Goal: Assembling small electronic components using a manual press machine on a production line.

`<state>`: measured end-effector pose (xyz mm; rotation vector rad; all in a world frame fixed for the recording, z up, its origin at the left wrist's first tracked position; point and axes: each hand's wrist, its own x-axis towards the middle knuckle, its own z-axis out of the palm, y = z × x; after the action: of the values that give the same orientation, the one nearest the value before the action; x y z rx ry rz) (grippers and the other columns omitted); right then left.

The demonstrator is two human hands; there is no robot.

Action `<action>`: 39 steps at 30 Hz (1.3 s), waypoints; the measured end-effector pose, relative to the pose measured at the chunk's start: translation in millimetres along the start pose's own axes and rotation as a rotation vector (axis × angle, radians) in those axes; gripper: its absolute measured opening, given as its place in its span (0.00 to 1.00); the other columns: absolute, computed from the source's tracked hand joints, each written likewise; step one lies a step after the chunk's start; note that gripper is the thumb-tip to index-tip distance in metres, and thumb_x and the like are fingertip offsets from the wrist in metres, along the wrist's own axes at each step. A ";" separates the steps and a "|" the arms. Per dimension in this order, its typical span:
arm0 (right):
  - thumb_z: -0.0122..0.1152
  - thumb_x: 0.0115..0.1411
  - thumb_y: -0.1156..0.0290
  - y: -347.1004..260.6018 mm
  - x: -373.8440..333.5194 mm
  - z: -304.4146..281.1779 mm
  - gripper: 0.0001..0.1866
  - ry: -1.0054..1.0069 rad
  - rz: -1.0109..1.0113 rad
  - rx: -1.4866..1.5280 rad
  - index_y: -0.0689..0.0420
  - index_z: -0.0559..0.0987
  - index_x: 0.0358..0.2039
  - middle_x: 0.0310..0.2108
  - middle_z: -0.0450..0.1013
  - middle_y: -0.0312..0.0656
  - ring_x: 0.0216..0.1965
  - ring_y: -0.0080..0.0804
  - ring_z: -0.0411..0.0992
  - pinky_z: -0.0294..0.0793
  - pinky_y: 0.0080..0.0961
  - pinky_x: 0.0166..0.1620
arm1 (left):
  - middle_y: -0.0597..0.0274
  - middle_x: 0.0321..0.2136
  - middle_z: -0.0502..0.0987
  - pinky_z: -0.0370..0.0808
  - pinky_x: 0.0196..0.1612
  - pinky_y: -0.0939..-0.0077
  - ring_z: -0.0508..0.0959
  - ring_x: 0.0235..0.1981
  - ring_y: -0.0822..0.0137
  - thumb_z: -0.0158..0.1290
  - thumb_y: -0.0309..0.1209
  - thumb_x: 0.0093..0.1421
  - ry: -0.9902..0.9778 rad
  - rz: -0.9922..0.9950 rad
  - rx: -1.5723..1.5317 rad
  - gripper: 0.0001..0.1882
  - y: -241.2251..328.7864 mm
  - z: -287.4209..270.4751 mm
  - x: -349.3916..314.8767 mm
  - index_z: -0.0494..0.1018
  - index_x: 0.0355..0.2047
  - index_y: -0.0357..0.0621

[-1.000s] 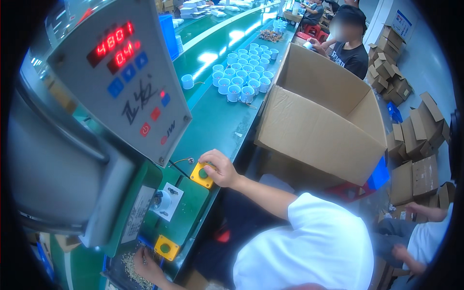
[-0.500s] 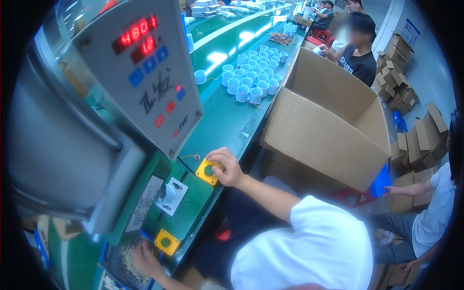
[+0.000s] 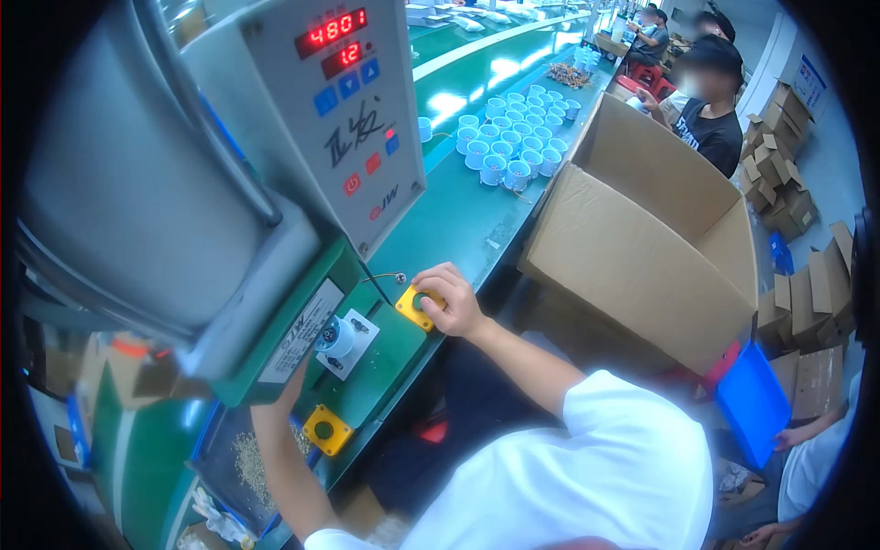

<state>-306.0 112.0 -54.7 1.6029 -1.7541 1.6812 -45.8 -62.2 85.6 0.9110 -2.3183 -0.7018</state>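
Our light-blue cup [image 3: 340, 337] sits at the white plate [image 3: 362, 345], left of centre in the frame, beside the green machine head [image 3: 240, 390]. We judge placing it there to be the step in hand. Our left hand [image 3: 288, 396] reaches in below; its fingers are hidden, so we cannot tell their opening or grip. Our right hand [image 3: 449, 295] clasps the upper yellow button box [image 3: 410, 313], fingers half curled, thumb at the green button [image 3: 420, 300]. Any press, we judge, calls for left fingers well clear.

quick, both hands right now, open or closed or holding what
Left hand: partly hidden behind green machine head, can't tell.
Right hand: partly open, resting on yellow button box.
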 end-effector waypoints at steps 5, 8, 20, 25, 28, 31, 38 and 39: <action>0.62 0.56 0.74 -2.3 -0.6 -1.2 0.07 0.008 0.014 0.006 0.60 0.80 0.36 0.43 0.80 0.46 0.44 0.45 0.75 0.76 0.36 0.50 | 0.57 0.37 0.86 0.78 0.48 0.69 0.83 0.38 0.65 0.68 0.38 0.60 -0.287 -0.133 0.137 0.17 27.5 -6.8 20.0 0.85 0.45 0.40; 0.63 0.56 0.74 -0.5 -1.0 -2.4 0.07 0.021 0.013 0.000 0.60 0.80 0.36 0.43 0.80 0.46 0.44 0.45 0.75 0.77 0.36 0.49 | 0.58 0.37 0.86 0.78 0.48 0.69 0.83 0.38 0.65 0.67 0.39 0.61 -0.323 -0.120 0.143 0.16 28.8 -4.7 22.7 0.85 0.43 0.41; 0.63 0.56 0.75 0.7 -0.4 -1.5 0.06 0.015 0.015 0.021 0.61 0.80 0.34 0.42 0.80 0.46 0.43 0.45 0.75 0.77 0.36 0.49 | 0.59 0.38 0.86 0.78 0.49 0.71 0.82 0.40 0.66 0.68 0.36 0.60 -0.472 -0.151 0.006 0.14 26.2 -6.1 34.9 0.85 0.42 0.43; 0.65 0.55 0.75 -3.5 3.7 -4.5 0.05 0.039 0.007 0.002 0.60 0.81 0.33 0.40 0.81 0.45 0.42 0.45 0.76 0.78 0.36 0.47 | 0.63 0.33 0.85 0.77 0.45 0.73 0.81 0.34 0.69 0.68 0.35 0.59 -0.450 -0.059 -0.031 0.11 24.4 -5.3 37.4 0.86 0.38 0.43; 0.63 0.56 0.75 -1.0 1.0 -4.8 0.05 0.024 0.016 0.022 0.60 0.81 0.34 0.41 0.81 0.46 0.42 0.45 0.76 0.77 0.36 0.47 | 0.65 0.32 0.85 0.77 0.45 0.74 0.81 0.34 0.71 0.67 0.34 0.60 -0.502 -0.044 0.040 0.10 35.3 -10.7 39.2 0.86 0.39 0.43; 0.62 0.56 0.76 1.3 0.4 -3.0 0.05 0.020 0.025 0.036 0.61 0.81 0.34 0.42 0.81 0.46 0.43 0.45 0.75 0.76 0.36 0.48 | 0.66 0.32 0.85 0.77 0.44 0.75 0.80 0.33 0.73 0.67 0.34 0.60 -0.538 -0.058 0.071 0.10 34.6 -12.5 40.0 0.86 0.39 0.42; 0.61 0.57 0.75 1.8 1.0 -4.2 0.05 0.013 0.029 0.042 0.61 0.80 0.34 0.41 0.81 0.46 0.42 0.45 0.75 0.76 0.35 0.47 | 0.67 0.31 0.84 0.77 0.43 0.76 0.80 0.33 0.75 0.67 0.35 0.61 -0.588 -0.245 -0.010 0.10 38.7 -15.4 41.1 0.86 0.39 0.42; 0.61 0.57 0.75 2.8 0.0 -3.5 0.05 0.014 0.026 0.042 0.61 0.80 0.34 0.41 0.81 0.46 0.42 0.45 0.75 0.76 0.35 0.47 | 0.66 0.31 0.84 0.77 0.42 0.76 0.80 0.33 0.74 0.68 0.35 0.61 -0.548 -0.219 -0.011 0.10 39.9 -15.2 38.9 0.86 0.38 0.42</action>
<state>-309.9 114.1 -55.2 1.5885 -1.7517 1.7483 -77.7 -69.1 133.2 1.0821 -2.6989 -1.1764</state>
